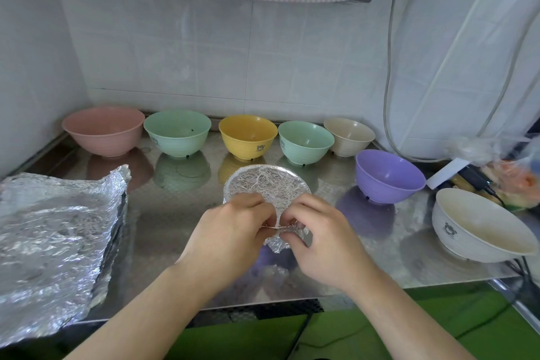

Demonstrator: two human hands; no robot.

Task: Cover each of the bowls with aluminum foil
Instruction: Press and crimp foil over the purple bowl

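foil-covered bowl [267,188] centre of worktop [181,228] | left hand [233,231], right hand [318,238] pinch its foil edge at 6 o'clock | six open bowls 10–2 o'clock, white bowl [479,226] 3 | foil sheets [55,237] 9

Soft, even daylight, hazy reflections of bowls on the steel counter [181,207], wide-angle bowing at the edges.

White tiled wall [204,47], steel counter [181,213], green floor [380,327].
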